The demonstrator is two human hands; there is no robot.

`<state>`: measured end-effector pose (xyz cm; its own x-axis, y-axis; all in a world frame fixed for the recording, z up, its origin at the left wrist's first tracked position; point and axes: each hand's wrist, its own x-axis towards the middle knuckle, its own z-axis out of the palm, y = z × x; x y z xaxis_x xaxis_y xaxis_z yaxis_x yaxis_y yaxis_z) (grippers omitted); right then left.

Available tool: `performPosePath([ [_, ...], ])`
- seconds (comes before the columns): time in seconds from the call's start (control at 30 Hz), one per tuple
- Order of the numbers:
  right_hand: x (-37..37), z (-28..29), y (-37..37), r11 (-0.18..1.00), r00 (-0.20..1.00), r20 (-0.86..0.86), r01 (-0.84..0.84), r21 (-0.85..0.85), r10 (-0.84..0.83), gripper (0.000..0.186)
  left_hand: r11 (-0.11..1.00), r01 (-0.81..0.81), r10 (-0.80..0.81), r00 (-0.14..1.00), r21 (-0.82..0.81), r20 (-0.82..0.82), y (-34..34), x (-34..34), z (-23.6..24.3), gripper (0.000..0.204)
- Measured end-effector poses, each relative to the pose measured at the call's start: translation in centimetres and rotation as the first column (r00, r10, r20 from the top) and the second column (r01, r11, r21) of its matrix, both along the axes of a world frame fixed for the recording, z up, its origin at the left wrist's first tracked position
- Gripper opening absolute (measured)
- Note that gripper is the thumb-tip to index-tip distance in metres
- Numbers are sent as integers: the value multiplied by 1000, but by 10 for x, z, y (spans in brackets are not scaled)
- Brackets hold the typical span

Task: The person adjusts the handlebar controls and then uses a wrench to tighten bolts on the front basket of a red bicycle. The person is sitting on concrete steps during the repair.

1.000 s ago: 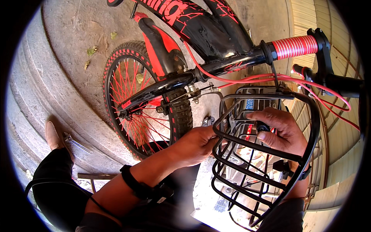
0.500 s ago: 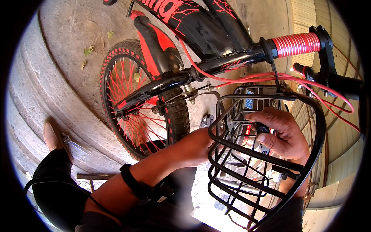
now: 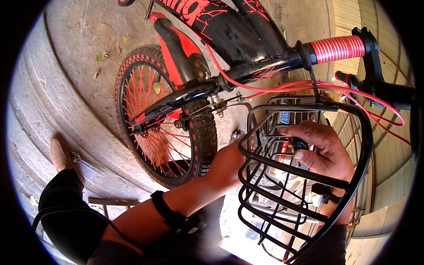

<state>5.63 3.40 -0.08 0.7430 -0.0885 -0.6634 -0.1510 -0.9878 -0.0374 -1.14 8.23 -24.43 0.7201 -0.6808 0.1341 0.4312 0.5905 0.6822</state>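
Observation:
A black wire bicycle basket (image 3: 366,143) stands in front of the bike's head tube. My right hand (image 3: 329,148) is among its bars, thumb and forefinger closed on a small rounded black piece (image 3: 300,144); its exact kind does not show. My left hand (image 3: 227,163) reaches to the basket's wheel side, its fingers hidden behind the bars. Beside that hand is the front wheel (image 3: 205,141), with red spokes and a knobbly black tyre. The black and red bicycle frame (image 3: 247,39) lies across the top of the view.
Red cables (image 3: 282,89) loop above the basket to the handlebar (image 3: 393,97). A metal tool (image 3: 88,165) lies on the concrete beside a shoe (image 3: 59,154). A small wooden piece (image 3: 112,201) stands near my left arm. Pale panels (image 3: 393,185) line the right side.
My left forearm has shifted slightly right and its wrist has bent up a little. The right hand stays at the black piece, almost unmoved.

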Motion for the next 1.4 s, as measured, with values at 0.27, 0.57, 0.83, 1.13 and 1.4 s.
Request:
performPosePath([
  [0.27, 3, 0, 1, 1000, 999, -23, 27, 6, -26, 43, 985, 157, -144, 974, -66, 173, 27, 20, -13, 17],
  [0.57, 3, 1, 1, 999, 998, -48, 33, 19, -32, 44, 948, 317, -290, 897, -27, 333, 42, 41, -16, 36],
  [0.83, 2, 2, 1, 1000, 999, -45, 0, 1, 0, 44, 887, 461, -433, 821, 15, 371, 44, 57, -15, 54],
  [1.13, 2, 2, 4, 999, 998, -49, 30, 17, -30, 42, 970, 240, -215, 927, -47, 308, 32, 40, -14, 33],
  [1.4, -2, 1, 2, 992, 995, -26, 95, 80, -93, 42, 986, -111, 116, 993, -123, 35, -35, 3, -13, 18],
])
